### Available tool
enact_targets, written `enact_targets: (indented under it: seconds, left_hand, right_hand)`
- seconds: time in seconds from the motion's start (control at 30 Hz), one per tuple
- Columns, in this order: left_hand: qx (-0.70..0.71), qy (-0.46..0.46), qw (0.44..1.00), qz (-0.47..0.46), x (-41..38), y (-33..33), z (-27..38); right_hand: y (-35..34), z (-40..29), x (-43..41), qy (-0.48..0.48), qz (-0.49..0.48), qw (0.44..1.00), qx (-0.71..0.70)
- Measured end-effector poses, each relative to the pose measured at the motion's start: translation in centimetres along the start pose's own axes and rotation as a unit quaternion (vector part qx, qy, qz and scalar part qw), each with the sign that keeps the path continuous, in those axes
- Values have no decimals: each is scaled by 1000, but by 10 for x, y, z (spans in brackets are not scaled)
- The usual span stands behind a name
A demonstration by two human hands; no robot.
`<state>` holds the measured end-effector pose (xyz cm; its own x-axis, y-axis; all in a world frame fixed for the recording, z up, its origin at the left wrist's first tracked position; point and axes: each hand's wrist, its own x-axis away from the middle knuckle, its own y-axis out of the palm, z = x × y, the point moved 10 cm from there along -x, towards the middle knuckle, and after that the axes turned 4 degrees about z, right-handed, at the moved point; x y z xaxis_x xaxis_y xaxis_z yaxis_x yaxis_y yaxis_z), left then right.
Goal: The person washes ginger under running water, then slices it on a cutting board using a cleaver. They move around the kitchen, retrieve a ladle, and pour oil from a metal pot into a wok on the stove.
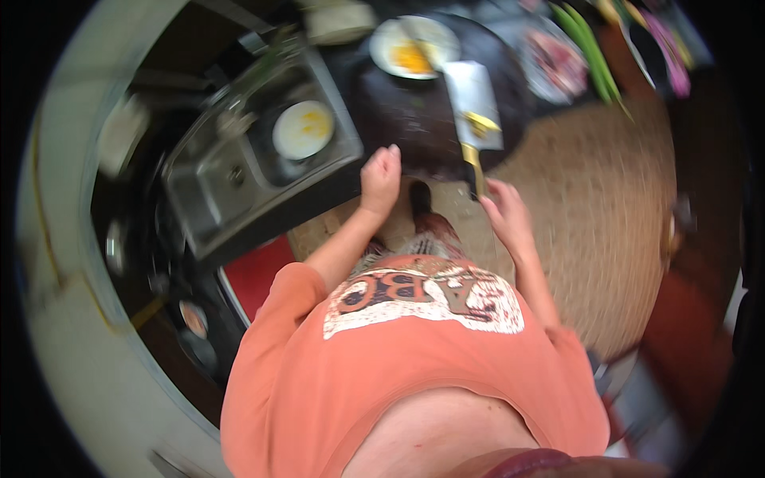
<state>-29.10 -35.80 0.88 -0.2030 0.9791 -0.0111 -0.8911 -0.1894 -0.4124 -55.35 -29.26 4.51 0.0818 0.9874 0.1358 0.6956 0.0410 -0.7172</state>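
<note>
A cleaver (471, 98) with a dark handle lies flat on the round dark chopping board (406, 131), its handle sticking out past the near edge. Yellow pieces of food (481, 124) rest on its blade. Beside the handle's end is my right hand (509, 212), thumb and fingers apart; whether the fingertips touch it is unclear. My left hand (381, 180) is curled closed near the board's left edge, between board and sink, with nothing visible in it. At the back of the board stands a white plate (385, 48) holding orange-yellow food, and a blurred long utensil lies across it.
Left of the board is a steel sink (209, 206) with a white plate (303, 130) bearing yellow residue. Right of the board lie bagged raw meat (554, 63) and long green vegetables (588, 54). A red panel (260, 275) sits below the counter.
</note>
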Motion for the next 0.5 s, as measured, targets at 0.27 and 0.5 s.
enact_targets:
  seconds: [0.27,0.5]
  left_hand:
    - [-200,-189,945,174,216,-198,-84]
    - [-214,-515,819,136,550,-324,-222]
  right_hand:
    - [75,-118,62,-194,-256,943,-92]
    - [244,-307,255,-420,-386,821,-5]
